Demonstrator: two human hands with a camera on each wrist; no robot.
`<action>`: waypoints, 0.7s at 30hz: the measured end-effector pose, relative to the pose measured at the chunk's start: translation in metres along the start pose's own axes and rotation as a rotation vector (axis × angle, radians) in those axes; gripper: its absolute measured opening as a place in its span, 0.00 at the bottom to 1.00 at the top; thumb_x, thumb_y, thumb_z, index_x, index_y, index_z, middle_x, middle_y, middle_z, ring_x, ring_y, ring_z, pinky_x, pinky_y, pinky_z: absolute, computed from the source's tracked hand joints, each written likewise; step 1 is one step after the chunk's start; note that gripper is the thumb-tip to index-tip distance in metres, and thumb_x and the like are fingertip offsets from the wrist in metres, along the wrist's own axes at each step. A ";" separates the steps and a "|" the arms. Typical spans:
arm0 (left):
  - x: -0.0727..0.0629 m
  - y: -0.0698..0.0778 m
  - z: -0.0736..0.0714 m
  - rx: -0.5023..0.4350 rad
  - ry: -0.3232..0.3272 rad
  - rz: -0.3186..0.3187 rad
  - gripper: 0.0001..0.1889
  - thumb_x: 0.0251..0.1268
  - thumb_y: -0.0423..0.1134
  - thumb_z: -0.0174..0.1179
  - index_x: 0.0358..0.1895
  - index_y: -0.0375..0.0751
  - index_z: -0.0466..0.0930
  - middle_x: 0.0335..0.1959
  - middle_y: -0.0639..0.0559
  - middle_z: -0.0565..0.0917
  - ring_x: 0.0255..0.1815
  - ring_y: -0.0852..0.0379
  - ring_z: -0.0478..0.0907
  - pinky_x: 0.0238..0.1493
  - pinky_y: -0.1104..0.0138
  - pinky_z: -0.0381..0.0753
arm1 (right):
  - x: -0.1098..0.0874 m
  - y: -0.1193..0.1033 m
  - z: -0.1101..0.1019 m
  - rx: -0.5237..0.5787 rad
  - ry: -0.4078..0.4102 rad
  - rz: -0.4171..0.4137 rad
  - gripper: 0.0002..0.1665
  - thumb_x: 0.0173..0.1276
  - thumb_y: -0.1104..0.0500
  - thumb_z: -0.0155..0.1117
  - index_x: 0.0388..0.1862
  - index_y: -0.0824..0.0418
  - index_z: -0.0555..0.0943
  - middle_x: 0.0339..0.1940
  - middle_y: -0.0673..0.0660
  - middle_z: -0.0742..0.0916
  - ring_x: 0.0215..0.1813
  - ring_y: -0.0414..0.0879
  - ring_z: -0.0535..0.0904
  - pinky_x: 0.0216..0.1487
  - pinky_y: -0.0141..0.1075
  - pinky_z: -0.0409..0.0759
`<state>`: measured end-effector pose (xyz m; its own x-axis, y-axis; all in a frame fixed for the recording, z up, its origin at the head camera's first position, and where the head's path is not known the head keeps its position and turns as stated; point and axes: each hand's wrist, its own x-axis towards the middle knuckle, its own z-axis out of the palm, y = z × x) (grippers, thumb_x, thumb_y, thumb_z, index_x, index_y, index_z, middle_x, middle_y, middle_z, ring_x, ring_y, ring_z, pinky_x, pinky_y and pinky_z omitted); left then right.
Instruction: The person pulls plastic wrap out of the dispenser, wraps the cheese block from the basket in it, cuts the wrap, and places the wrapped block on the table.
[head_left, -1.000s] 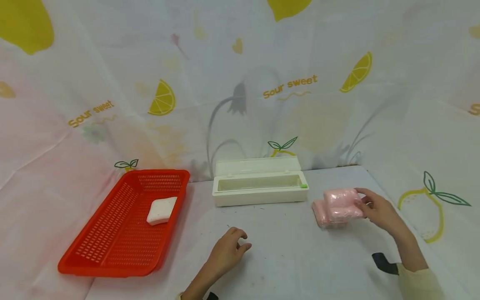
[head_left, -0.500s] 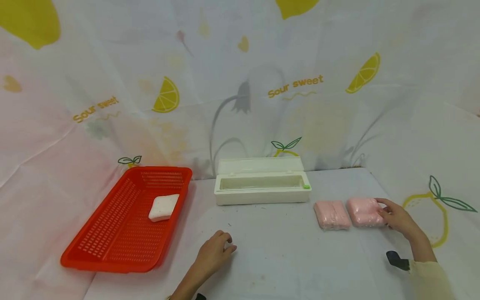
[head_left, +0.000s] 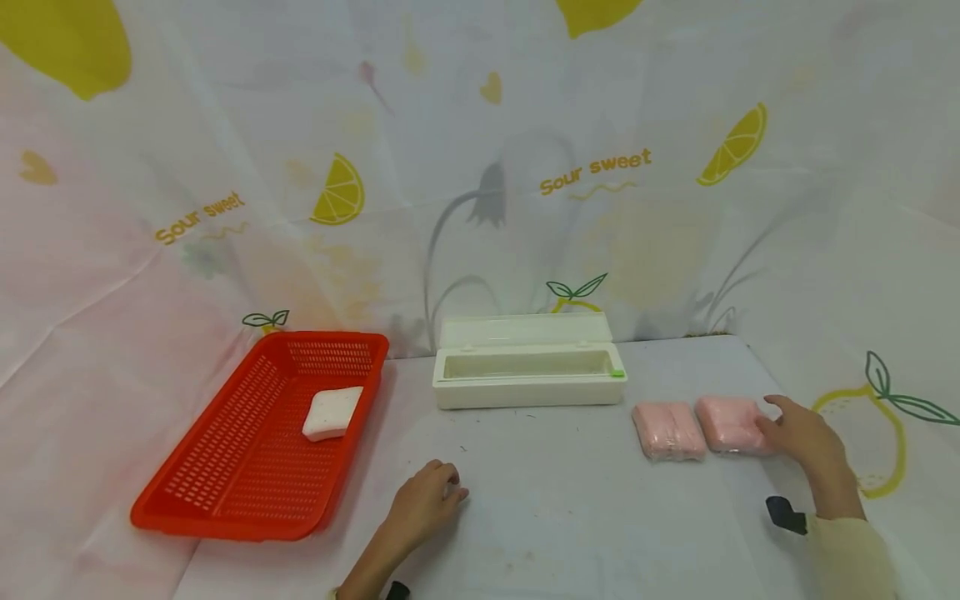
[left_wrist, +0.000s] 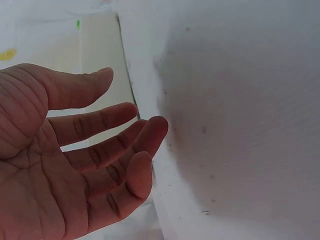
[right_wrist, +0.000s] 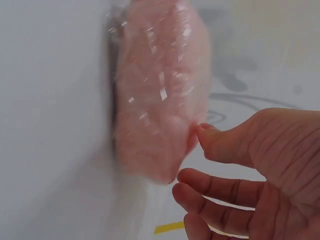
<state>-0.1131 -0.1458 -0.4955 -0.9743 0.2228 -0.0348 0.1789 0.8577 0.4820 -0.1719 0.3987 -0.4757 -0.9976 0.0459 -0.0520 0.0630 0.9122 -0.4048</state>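
Note:
Two pink packs in clear plastic wrap lie side by side on the table at the right in the head view: the left pack (head_left: 669, 431) and the right pack (head_left: 731, 425). My right hand (head_left: 806, 437) is at the right pack's right edge. In the right wrist view its thumb tip (right_wrist: 207, 142) touches the pack's corner, while the other fingers stand loosely bent below, apart from the wrap. My left hand (head_left: 422, 508) is over the front middle of the table, fingers loosely curled. Nothing is in its grasp in the left wrist view.
A red perforated basket (head_left: 217, 527) stands at the left with a white square block (head_left: 332, 412) inside. A long white box (head_left: 528, 393) with its lid raised sits at the back middle, before a lemon-print cloth (head_left: 645, 250).
The right pack, first held partly over the other, has come down to the right beside it. My right hand's fingers have loosened on it. My left hand has shifted slightly left.

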 end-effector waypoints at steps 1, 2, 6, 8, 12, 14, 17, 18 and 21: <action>0.003 0.001 -0.002 0.005 0.013 0.008 0.08 0.60 0.38 0.70 0.37 0.40 0.82 0.30 0.54 0.77 0.27 0.59 0.71 0.29 0.65 0.73 | 0.000 -0.007 -0.002 -0.014 0.024 0.003 0.29 0.74 0.55 0.54 0.59 0.80 0.64 0.42 0.79 0.79 0.43 0.72 0.77 0.37 0.59 0.75; 0.006 0.002 -0.005 0.012 0.030 0.012 0.08 0.60 0.38 0.70 0.37 0.39 0.82 0.31 0.53 0.78 0.28 0.59 0.73 0.30 0.64 0.75 | 0.001 -0.015 -0.002 -0.009 0.057 -0.015 0.28 0.73 0.56 0.55 0.59 0.79 0.65 0.43 0.79 0.80 0.43 0.72 0.77 0.37 0.59 0.75; 0.026 0.003 -0.017 0.081 0.143 0.041 0.09 0.59 0.35 0.70 0.41 0.37 0.82 0.34 0.48 0.82 0.33 0.54 0.78 0.34 0.61 0.79 | 0.004 -0.059 -0.001 0.079 0.162 -0.136 0.25 0.70 0.59 0.61 0.60 0.74 0.71 0.42 0.73 0.82 0.42 0.67 0.79 0.36 0.56 0.76; 0.038 0.003 -0.024 0.109 0.213 0.063 0.10 0.59 0.34 0.70 0.42 0.37 0.82 0.37 0.46 0.83 0.34 0.52 0.78 0.35 0.60 0.80 | 0.010 -0.082 0.003 0.118 0.195 -0.218 0.24 0.69 0.60 0.63 0.59 0.71 0.74 0.41 0.69 0.84 0.43 0.64 0.80 0.37 0.55 0.77; 0.063 0.004 -0.038 0.156 0.324 0.152 0.12 0.57 0.32 0.71 0.44 0.36 0.82 0.39 0.44 0.84 0.36 0.48 0.77 0.36 0.57 0.79 | 0.028 -0.118 0.012 0.157 0.196 -0.339 0.20 0.68 0.61 0.66 0.57 0.66 0.79 0.39 0.60 0.85 0.42 0.57 0.80 0.39 0.50 0.76; 0.075 0.004 -0.043 0.188 0.362 0.203 0.13 0.57 0.32 0.71 0.45 0.36 0.82 0.40 0.43 0.84 0.37 0.46 0.77 0.37 0.55 0.78 | 0.039 -0.133 0.017 0.164 0.181 -0.390 0.18 0.67 0.62 0.67 0.55 0.65 0.81 0.38 0.57 0.86 0.41 0.54 0.80 0.39 0.48 0.76; 0.095 0.003 -0.049 0.245 0.401 0.257 0.14 0.58 0.32 0.69 0.47 0.35 0.81 0.41 0.41 0.84 0.40 0.42 0.77 0.39 0.53 0.76 | 0.055 -0.153 0.024 0.152 0.159 -0.466 0.16 0.67 0.63 0.67 0.53 0.64 0.82 0.37 0.56 0.86 0.40 0.52 0.81 0.40 0.48 0.76; 0.101 0.003 -0.050 0.255 0.403 0.266 0.14 0.60 0.32 0.68 0.49 0.35 0.81 0.41 0.41 0.84 0.41 0.42 0.77 0.40 0.52 0.75 | 0.060 -0.158 0.027 0.144 0.146 -0.488 0.15 0.67 0.63 0.66 0.53 0.65 0.83 0.37 0.56 0.86 0.39 0.51 0.81 0.40 0.49 0.76; 0.117 0.004 -0.053 0.272 0.384 0.289 0.12 0.67 0.33 0.62 0.52 0.36 0.79 0.43 0.41 0.85 0.45 0.41 0.78 0.43 0.50 0.75 | 0.074 -0.174 0.035 0.132 0.071 -0.556 0.13 0.71 0.64 0.62 0.52 0.66 0.82 0.39 0.57 0.87 0.41 0.52 0.82 0.43 0.50 0.78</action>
<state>-0.2336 -0.1404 -0.4515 -0.8513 0.3256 0.4113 0.4257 0.8870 0.1789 -0.2558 0.2288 -0.4410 -0.8809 -0.3949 0.2611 -0.4732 0.7487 -0.4642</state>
